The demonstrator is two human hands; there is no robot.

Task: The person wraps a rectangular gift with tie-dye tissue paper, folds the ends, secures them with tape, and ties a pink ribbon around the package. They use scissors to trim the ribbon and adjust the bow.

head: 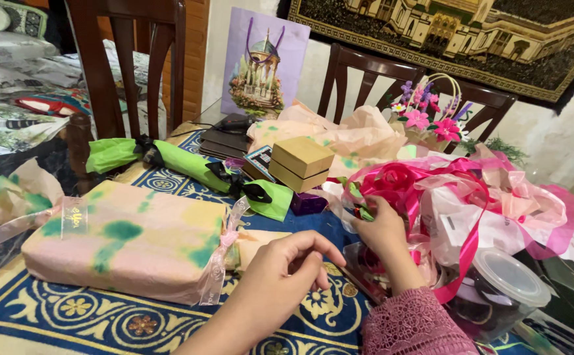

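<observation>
Right hand (380,230), pink knit lace sleeve, fingers pinching glossy pink ribbon bouquet (425,190) at its 8 o'clock edge; crinkly cellophane and tissue around rose shapes. Left hand (287,263) loosely curled, grasping nothing, at 3 o'clock of soft pillow-shaped parcel (122,240), peach tissue blotched green, sheer ribbon band. Square kraft box (301,163) at 11 o'clock of bouquet. Round clear plastic tub (500,289) at 5 o'clock. Surface: blue-gold patterned cloth (90,315). Dark wooden chairs (136,59) behind.
</observation>
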